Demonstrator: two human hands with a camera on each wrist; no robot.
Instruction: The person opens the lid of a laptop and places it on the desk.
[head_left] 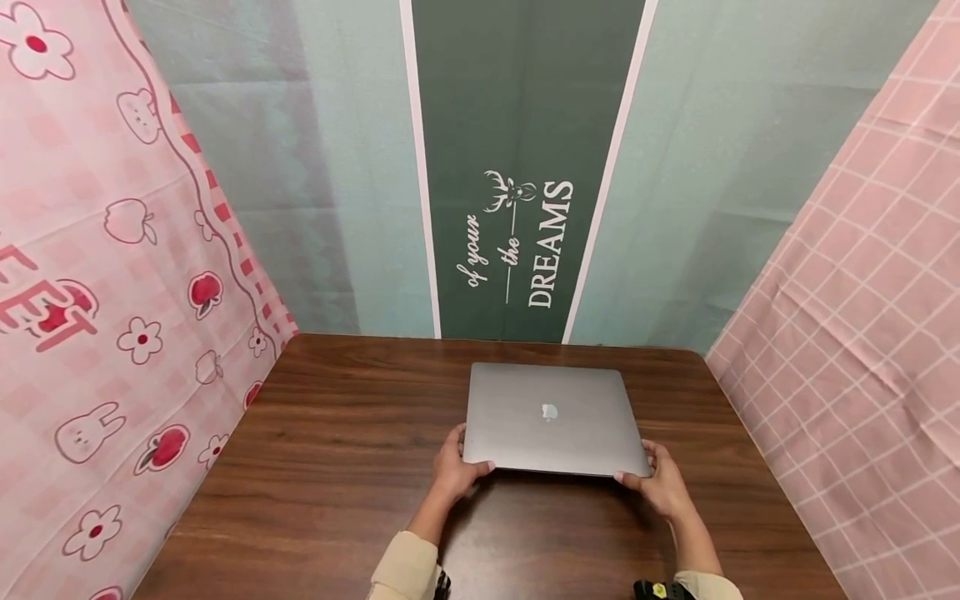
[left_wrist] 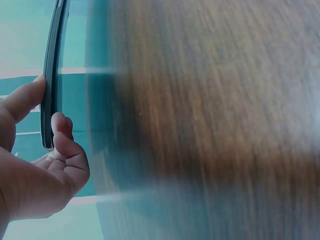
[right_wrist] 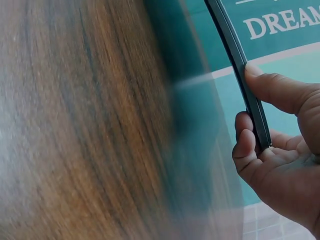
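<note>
A closed silver laptop point(head_left: 517, 417) with a logo on its lid is held at its two near corners over the wooden table. My left hand point(head_left: 454, 471) grips the near left corner, thumb on top. At the near right corner my right hand point(head_left: 663, 483) grips it the same way. In the left wrist view the laptop's thin dark edge point(left_wrist: 51, 75) lies between the thumb and curled fingers of the left hand point(left_wrist: 45, 175). Likewise, the right wrist view has the right hand point(right_wrist: 285, 150) pinching the dark edge point(right_wrist: 240, 65), clear of the tabletop.
The brown wooden table point(head_left: 337, 433) spreads out on both sides of the laptop. Behind it hangs a green and pale blue cloth point(head_left: 502, 100) with lettering. Pink patterned cloths line the left side point(head_left: 97, 275) and the right side point(head_left: 862, 333).
</note>
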